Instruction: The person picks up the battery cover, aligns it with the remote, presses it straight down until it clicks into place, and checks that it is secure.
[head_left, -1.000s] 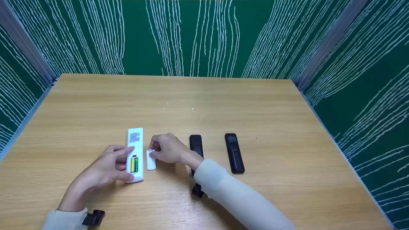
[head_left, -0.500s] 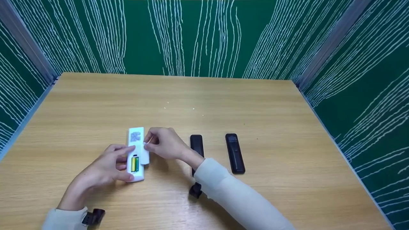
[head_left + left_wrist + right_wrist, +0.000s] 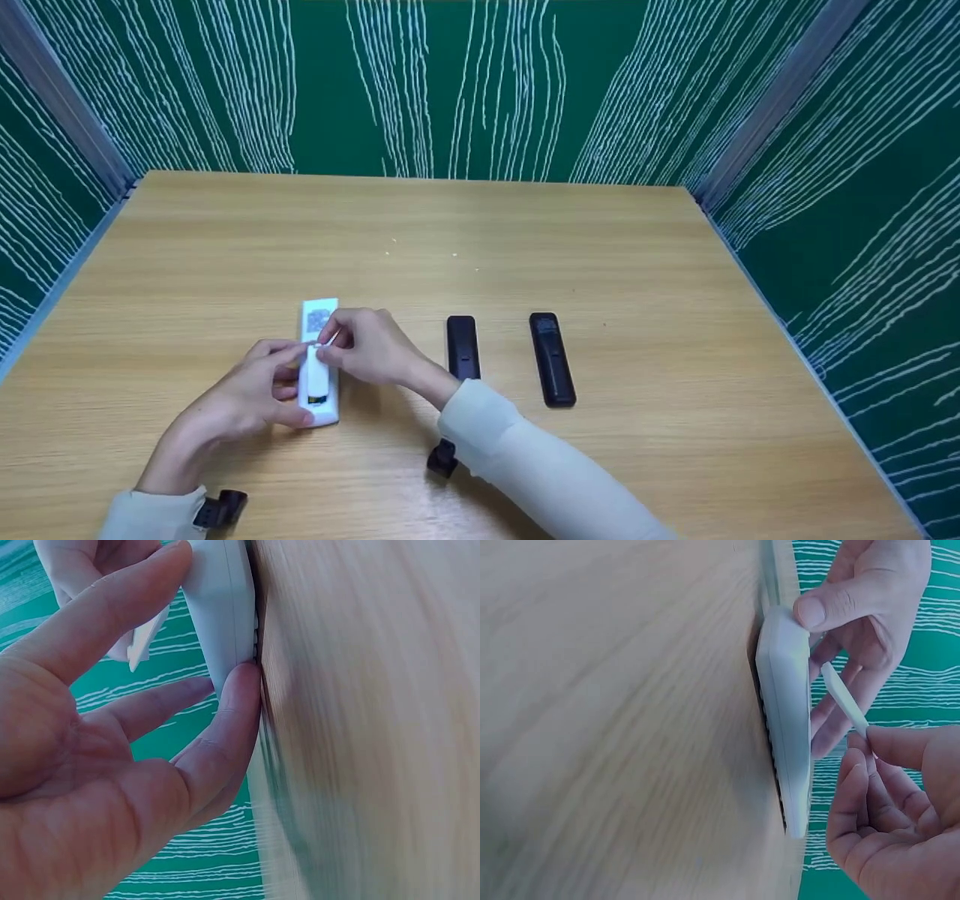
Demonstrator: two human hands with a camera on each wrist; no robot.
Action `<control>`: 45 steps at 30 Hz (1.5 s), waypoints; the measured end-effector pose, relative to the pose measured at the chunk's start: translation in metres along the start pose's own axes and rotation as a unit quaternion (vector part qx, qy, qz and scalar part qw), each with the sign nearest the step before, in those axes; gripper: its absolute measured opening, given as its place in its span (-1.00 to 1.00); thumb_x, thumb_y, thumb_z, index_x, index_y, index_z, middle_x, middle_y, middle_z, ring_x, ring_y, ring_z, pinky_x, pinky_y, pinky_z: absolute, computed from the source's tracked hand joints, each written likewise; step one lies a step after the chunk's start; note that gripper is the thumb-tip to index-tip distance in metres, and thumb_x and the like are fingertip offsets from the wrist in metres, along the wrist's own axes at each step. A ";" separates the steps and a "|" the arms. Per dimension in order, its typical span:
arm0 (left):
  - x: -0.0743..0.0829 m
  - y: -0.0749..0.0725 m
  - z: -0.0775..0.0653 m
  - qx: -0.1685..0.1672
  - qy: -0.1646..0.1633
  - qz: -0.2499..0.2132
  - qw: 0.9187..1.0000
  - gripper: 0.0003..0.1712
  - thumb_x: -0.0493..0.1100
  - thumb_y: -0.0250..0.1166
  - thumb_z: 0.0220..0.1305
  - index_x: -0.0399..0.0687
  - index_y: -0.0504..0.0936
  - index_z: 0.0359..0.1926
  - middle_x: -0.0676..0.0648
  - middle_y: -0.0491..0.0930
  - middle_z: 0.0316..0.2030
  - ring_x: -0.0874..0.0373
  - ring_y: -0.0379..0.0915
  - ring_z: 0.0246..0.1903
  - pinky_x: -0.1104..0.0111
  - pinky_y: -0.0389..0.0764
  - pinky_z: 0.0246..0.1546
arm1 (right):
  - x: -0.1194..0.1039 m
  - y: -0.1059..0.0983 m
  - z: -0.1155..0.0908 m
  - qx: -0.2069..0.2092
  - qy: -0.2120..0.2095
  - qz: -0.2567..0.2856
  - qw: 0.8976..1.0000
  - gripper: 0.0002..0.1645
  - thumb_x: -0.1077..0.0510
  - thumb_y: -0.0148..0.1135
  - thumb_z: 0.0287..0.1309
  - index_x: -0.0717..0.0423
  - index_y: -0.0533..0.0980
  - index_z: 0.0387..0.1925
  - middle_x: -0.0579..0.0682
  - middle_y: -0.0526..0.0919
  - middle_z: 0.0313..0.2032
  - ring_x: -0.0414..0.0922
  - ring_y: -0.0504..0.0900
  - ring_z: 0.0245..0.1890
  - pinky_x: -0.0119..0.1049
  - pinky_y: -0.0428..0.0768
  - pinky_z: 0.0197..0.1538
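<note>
A white remote control [image 3: 328, 414] lies back side up on the table, a printed patch near its far end. My left hand [image 3: 244, 390] grips it from the left, thumb at the near end and fingertips along the far left side. Between thumb and fingertips of my right hand [image 3: 375, 349] is the white battery cover [image 3: 317, 377], tilted above the battery compartment. In the right wrist view the cover [image 3: 845, 699] stands at a slant, apart from the remote's back [image 3: 787, 701]. Only a sliver of the batteries [image 3: 317, 400] shows below the cover.
Two black remotes lie to the right: one [image 3: 463, 345] partly hidden by my right sleeve, the other [image 3: 552, 360] farther right. Small white specks dot the wooden table [image 3: 420, 217] behind. Green, white-streaked walls [image 3: 315, 90] enclose the back and sides.
My right hand has lifted the battery cover from beside the white remote and carried it left over the compartment, covering most of the batteries. The left hand and remote stay in place.
</note>
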State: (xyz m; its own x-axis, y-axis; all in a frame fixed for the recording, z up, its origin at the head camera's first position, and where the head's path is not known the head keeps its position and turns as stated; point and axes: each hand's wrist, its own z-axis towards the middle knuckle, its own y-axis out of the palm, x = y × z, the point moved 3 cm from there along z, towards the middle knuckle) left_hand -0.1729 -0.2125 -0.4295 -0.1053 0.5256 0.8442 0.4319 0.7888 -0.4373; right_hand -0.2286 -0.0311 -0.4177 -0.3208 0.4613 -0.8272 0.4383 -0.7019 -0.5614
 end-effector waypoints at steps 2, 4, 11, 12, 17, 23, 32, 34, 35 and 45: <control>0.000 0.000 0.000 -0.001 0.001 0.001 1.000 0.26 -0.47 0.61 0.00 -0.39 0.07 0.64 -0.37 0.02 0.49 -0.35 0.39 0.33 0.09 0.59 0.31 | 0.000 0.002 0.000 -0.003 0.000 -0.001 1.000 -0.96 0.22 0.42 0.34 0.06 0.67 -0.24 -0.19 0.62 -0.49 -0.34 0.49 -0.50 -0.52 0.44 -0.43; 0.000 0.000 0.000 -0.001 0.000 0.002 1.000 0.25 -0.47 0.61 0.01 -0.37 0.08 0.64 -0.37 0.02 0.49 -0.36 0.39 0.34 0.08 0.58 0.32 | 0.000 0.004 0.000 -0.007 0.002 -0.001 1.000 -0.97 0.21 0.42 0.35 0.08 0.68 -0.22 -0.19 0.63 -0.48 -0.34 0.49 -0.49 -0.52 0.45 -0.43; 0.000 0.001 0.001 0.000 0.005 0.013 1.000 0.24 -0.46 0.61 0.02 -0.31 0.10 0.65 -0.36 0.04 0.48 -0.36 0.37 0.35 0.02 0.56 0.34 | 0.002 0.008 0.001 -0.015 0.007 -0.008 1.000 -0.95 0.20 0.41 0.36 0.11 0.69 -0.20 -0.20 0.66 -0.46 -0.34 0.51 -0.48 -0.52 0.47 -0.43; 0.000 0.001 0.001 0.000 0.006 0.013 1.000 0.24 -0.46 0.61 0.02 -0.31 0.11 0.65 -0.36 0.04 0.49 -0.36 0.36 0.36 0.01 0.55 0.35 | 0.002 0.009 0.000 -0.016 0.007 -0.008 1.000 -0.95 0.20 0.41 0.36 0.11 0.69 -0.20 -0.20 0.66 -0.46 -0.34 0.51 -0.49 -0.53 0.47 -0.43; 0.000 0.000 0.001 -0.002 0.008 0.008 1.000 0.23 -0.47 0.60 0.02 -0.32 0.11 0.64 -0.35 0.05 0.49 -0.37 0.34 0.37 0.04 0.55 0.36 | 0.004 0.012 0.001 -0.020 0.009 -0.004 1.000 -0.95 0.21 0.41 0.36 0.12 0.69 -0.20 -0.20 0.65 -0.47 -0.35 0.51 -0.50 -0.53 0.46 -0.44; 0.001 0.001 0.000 -0.003 0.012 0.002 1.000 0.24 -0.49 0.60 -0.01 -0.36 0.10 0.64 -0.37 0.05 0.48 -0.38 0.37 0.36 0.13 0.56 0.34 | 0.005 0.014 0.001 -0.024 0.005 -0.011 1.000 -0.94 0.21 0.41 0.36 0.12 0.69 -0.19 -0.22 0.64 -0.48 -0.37 0.50 -0.51 -0.54 0.46 -0.45; 0.000 0.001 0.000 -0.004 0.013 0.004 1.000 0.25 -0.49 0.59 -0.02 -0.35 0.10 0.63 -0.38 0.05 0.48 -0.38 0.33 0.37 0.06 0.54 0.37 | 0.007 0.017 0.002 -0.024 -0.002 -0.021 0.999 -0.95 0.23 0.41 0.36 0.14 0.69 -0.20 -0.20 0.63 -0.47 -0.36 0.50 -0.51 -0.55 0.49 -0.46; 0.000 0.001 0.000 -0.004 0.010 0.002 1.000 0.25 -0.49 0.59 -0.02 -0.37 0.09 0.63 -0.38 0.04 0.49 -0.38 0.32 0.38 0.05 0.53 0.37 | 0.008 0.017 0.003 -0.023 -0.003 -0.025 0.999 -0.95 0.23 0.41 0.34 0.14 0.69 -0.21 -0.20 0.63 -0.47 -0.36 0.50 -0.51 -0.55 0.49 -0.45; 0.000 0.001 0.000 -0.004 0.009 0.002 1.000 0.25 -0.49 0.59 -0.02 -0.37 0.08 0.63 -0.38 0.03 0.49 -0.38 0.32 0.38 0.05 0.52 0.38 | 0.008 0.017 0.003 -0.023 -0.004 -0.028 0.999 -0.95 0.23 0.41 0.34 0.14 0.69 -0.21 -0.21 0.63 -0.46 -0.37 0.50 -0.50 -0.56 0.49 -0.44; 0.000 0.001 0.001 -0.005 0.007 0.000 1.000 0.26 -0.49 0.60 -0.02 -0.38 0.07 0.64 -0.36 0.02 0.50 -0.37 0.30 0.39 0.06 0.51 0.39 | 0.012 0.018 0.006 -0.021 0.000 -0.043 0.999 -0.94 0.21 0.40 0.38 0.07 0.68 -0.28 -0.23 0.59 -0.48 -0.35 0.46 -0.52 -0.54 0.43 -0.49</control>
State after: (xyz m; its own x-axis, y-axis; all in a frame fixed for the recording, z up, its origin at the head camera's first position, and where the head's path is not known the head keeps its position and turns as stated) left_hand -0.1739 -0.2112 -0.4300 -0.0927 0.5216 0.8482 0.4407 0.7853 -0.4348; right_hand -0.2293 -0.0416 -0.4379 -0.3587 0.5183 -0.7763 0.4444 -0.6365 -0.6303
